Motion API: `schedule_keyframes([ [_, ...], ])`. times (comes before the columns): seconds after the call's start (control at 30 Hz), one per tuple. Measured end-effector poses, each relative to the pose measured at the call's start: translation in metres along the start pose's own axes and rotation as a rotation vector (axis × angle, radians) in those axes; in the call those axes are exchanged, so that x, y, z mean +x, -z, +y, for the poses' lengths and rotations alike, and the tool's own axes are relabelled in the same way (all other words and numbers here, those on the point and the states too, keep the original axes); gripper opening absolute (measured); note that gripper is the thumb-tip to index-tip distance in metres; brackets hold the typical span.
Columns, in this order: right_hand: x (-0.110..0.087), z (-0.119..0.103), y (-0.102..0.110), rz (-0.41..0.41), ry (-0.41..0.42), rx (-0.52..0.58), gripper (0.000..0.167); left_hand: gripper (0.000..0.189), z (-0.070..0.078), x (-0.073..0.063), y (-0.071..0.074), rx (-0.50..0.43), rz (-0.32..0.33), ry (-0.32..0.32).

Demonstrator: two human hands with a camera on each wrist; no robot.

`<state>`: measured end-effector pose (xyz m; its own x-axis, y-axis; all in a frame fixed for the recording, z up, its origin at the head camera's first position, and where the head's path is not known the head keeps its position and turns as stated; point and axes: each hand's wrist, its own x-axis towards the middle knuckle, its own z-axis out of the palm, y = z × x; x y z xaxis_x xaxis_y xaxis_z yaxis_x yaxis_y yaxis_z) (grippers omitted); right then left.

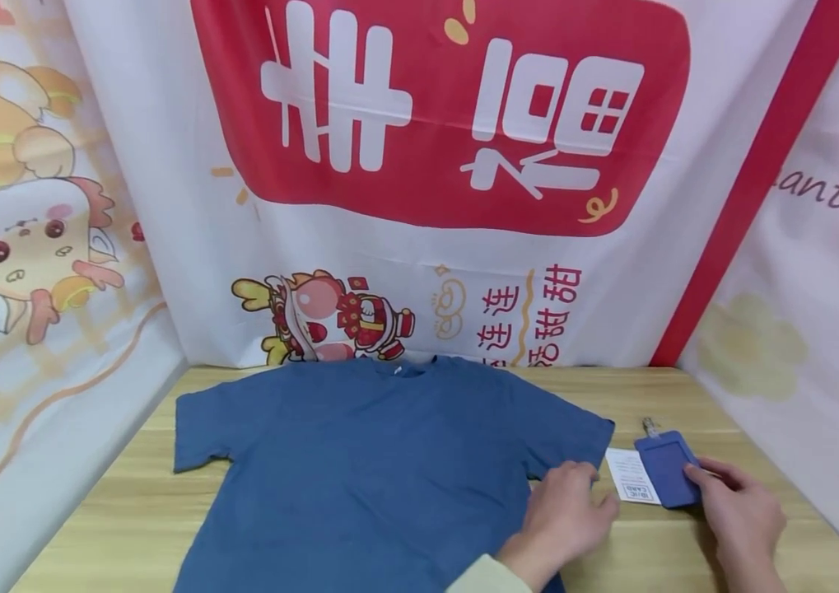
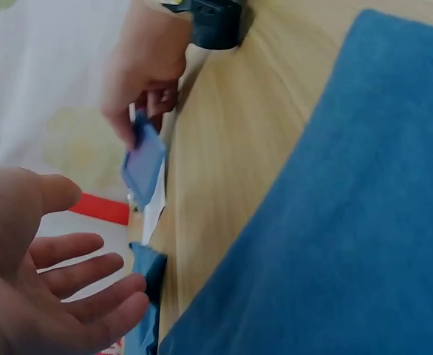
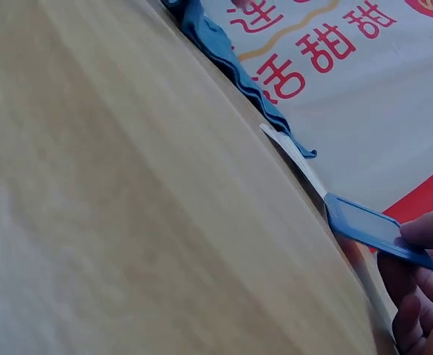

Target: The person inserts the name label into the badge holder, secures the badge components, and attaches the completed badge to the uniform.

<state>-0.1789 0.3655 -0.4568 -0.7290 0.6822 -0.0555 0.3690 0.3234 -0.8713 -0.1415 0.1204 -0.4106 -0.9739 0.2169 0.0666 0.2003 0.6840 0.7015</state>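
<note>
A blue badge holder [image 1: 669,468] with a metal clip at its top is pinched along its right edge by my right hand [image 1: 743,509]. In the right wrist view the thumb lies on top of the holder [image 3: 368,225], with fingers curled below. A white printed card [image 1: 631,476] lies by the holder's left side, partly overlapped by it. My left hand [image 1: 566,512] hovers near the right sleeve of a blue T-shirt [image 1: 382,461]; in the left wrist view its fingers [image 2: 91,285] are spread and hold nothing.
The T-shirt lies spread on a wood-grain table [image 1: 115,494], its lower part outside the head view. Printed cloth [image 1: 419,247] hangs at the back, and further cloth walls [image 1: 819,313] flank the table on both sides. A dark device [image 2: 216,22] sits on the right wrist.
</note>
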Motion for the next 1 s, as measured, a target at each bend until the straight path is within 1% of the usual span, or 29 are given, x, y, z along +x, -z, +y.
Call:
schedule_keyframes([
  [0.07,-0.001,-0.002,0.001,-0.001,-0.040,0.071,0.019,0.025,0.005,0.002,-0.003,-0.025,0.015,-0.011],
  [0.17,-0.002,-0.008,0.001,-0.018,-0.116,0.219,0.008,0.023,0.009,0.003,-0.006,-0.088,0.040,-0.016],
  [0.23,-0.003,-0.012,0.000,-0.024,-0.158,0.333,0.010,0.024,0.010,0.004,-0.006,-0.130,0.055,-0.022],
  [0.3,-0.005,-0.017,0.000,-0.026,-0.185,0.432,0.014,0.025,0.010,0.006,-0.004,-0.182,0.052,-0.020],
  [0.37,-0.008,-0.022,0.000,-0.029,-0.196,0.513,0.017,0.025,0.010,0.009,-0.001,-0.251,0.046,-0.010],
  [0.4,-0.010,-0.024,-0.001,-0.033,-0.195,0.526,0.017,0.026,0.010,0.010,0.000,-0.283,0.038,0.000],
  [0.5,-0.017,-0.032,-0.005,-0.061,-0.171,0.530,0.019,0.028,0.008,0.014,0.003,-0.358,0.010,0.042],
  [0.57,-0.024,-0.038,-0.010,-0.095,-0.148,0.518,0.023,0.030,0.006,0.017,0.003,-0.379,0.011,0.060],
  [0.6,-0.028,-0.041,-0.013,-0.114,-0.129,0.504,0.024,0.031,0.005,0.019,0.001,-0.374,0.023,0.058],
  [0.63,-0.032,-0.044,-0.016,-0.135,-0.109,0.494,0.026,0.033,0.001,0.023,-0.005,-0.362,0.046,0.048],
  [0.7,-0.042,-0.050,-0.023,-0.178,-0.080,0.478,0.028,0.036,-0.004,0.028,-0.012,-0.375,0.093,0.039],
  [0.77,-0.051,-0.055,-0.030,-0.224,-0.050,0.456,0.027,0.039,-0.010,0.033,-0.019,-0.405,0.132,0.059],
  [0.8,-0.055,-0.059,-0.033,-0.244,-0.043,0.442,0.024,0.040,-0.012,0.035,-0.022,-0.415,0.165,0.057],
  [0.87,-0.065,-0.063,-0.039,-0.285,-0.018,0.415,0.016,0.040,-0.018,0.038,-0.025,-0.441,0.219,0.094],
  [0.93,-0.074,-0.066,-0.045,-0.318,-0.002,0.390,0.008,0.037,-0.026,0.043,-0.030,-0.433,0.303,0.114],
  [0.97,-0.078,-0.068,-0.048,-0.333,0.006,0.377,0.010,0.034,-0.030,0.046,-0.032,-0.429,0.346,0.123],
  [1.0,-0.082,-0.069,-0.051,-0.348,0.015,0.365,0.016,0.032,-0.035,0.047,-0.033,-0.416,0.389,0.113],
])
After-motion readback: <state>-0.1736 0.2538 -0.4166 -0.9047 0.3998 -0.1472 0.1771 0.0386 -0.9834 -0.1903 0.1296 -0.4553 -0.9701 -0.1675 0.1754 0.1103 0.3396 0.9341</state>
